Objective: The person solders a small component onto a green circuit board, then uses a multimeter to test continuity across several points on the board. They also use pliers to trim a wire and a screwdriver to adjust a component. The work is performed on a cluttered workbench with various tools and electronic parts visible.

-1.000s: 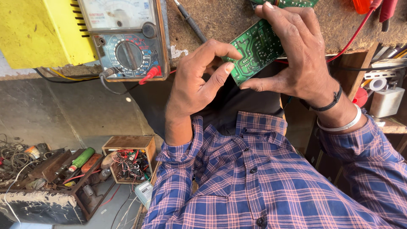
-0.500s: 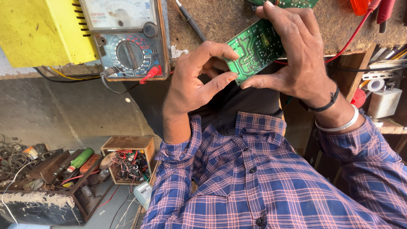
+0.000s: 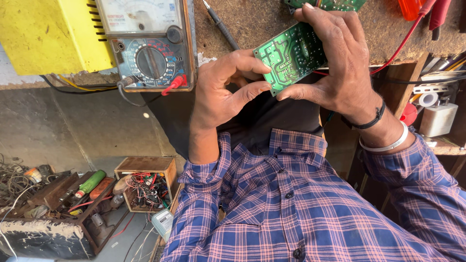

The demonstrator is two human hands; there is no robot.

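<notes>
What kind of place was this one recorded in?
Most likely an electronics repair bench: both hands hold a green circuit board, an analog multimeter with probe leads sits on the worktop, and a wooden box of wire scraps lies below.

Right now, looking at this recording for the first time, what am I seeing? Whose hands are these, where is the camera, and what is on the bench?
There is no machine here: a person works with bare hands, and the one camera sits on their head, looking down past their checked shirt. The left hand and right hand together hold a small green circuit board, fingertips on its edges, over a rough brown workbench. On the bench lie an analog multimeter with a round dial, a yellow box beside it, and a black probe. Lower down to the left stands a small wooden box full of wires and parts, next to a tray of tools.
</notes>
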